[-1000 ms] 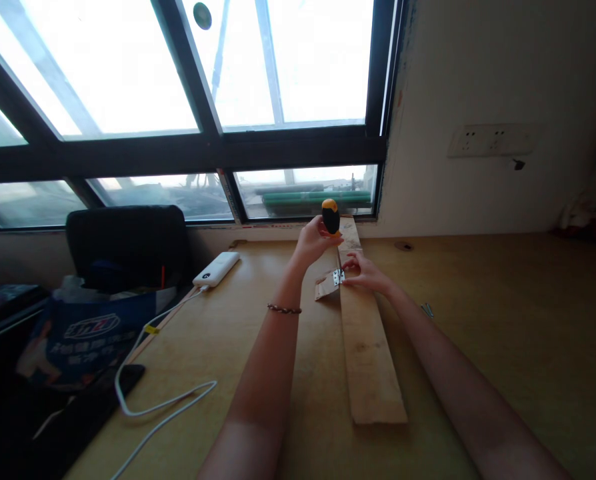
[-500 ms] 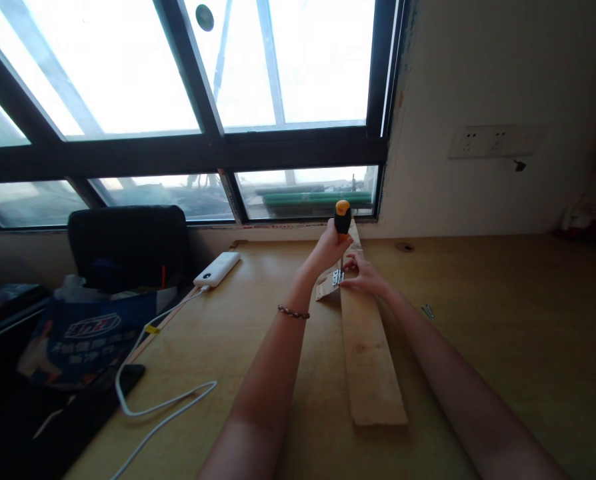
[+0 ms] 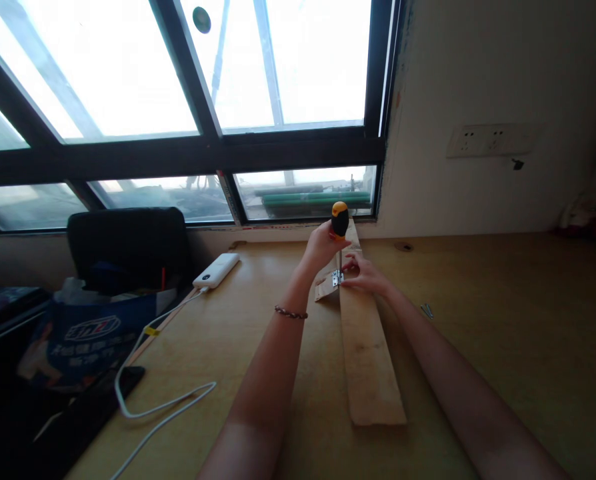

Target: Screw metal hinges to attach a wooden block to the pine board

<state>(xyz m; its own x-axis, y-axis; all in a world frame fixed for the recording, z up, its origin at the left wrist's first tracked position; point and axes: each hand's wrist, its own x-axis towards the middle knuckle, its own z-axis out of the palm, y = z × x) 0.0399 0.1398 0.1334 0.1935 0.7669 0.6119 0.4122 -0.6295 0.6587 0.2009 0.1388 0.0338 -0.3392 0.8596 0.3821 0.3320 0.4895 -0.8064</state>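
My left hand (image 3: 324, 245) is wrapped round the black-and-yellow handle of a screwdriver (image 3: 340, 220). The screwdriver stands upright, its thin shaft pointing down at a silver metal hinge (image 3: 336, 278). That hinge spans a long wooden board (image 3: 371, 353) and a small wooden piece (image 3: 327, 291), which slants down at the board's left side. My right hand (image 3: 363, 275) rests on the board with thumb and fingers curled at the hinge's right edge, close to the shaft. Whether a screw sits under the tip is too small to make out.
Loose screws (image 3: 427, 311) lie on the wooden table (image 3: 498, 347) right of my right forearm. A white power bank (image 3: 217, 271) with a white cable (image 3: 165, 408) lies at left. Beyond the table's left edge are a black chair (image 3: 128, 240) and a blue bag (image 3: 98, 333).
My left hand and the screwdriver handle have shifted slightly left, and the wrist has turned a little. My right hand, the hinge and the board stay in place.
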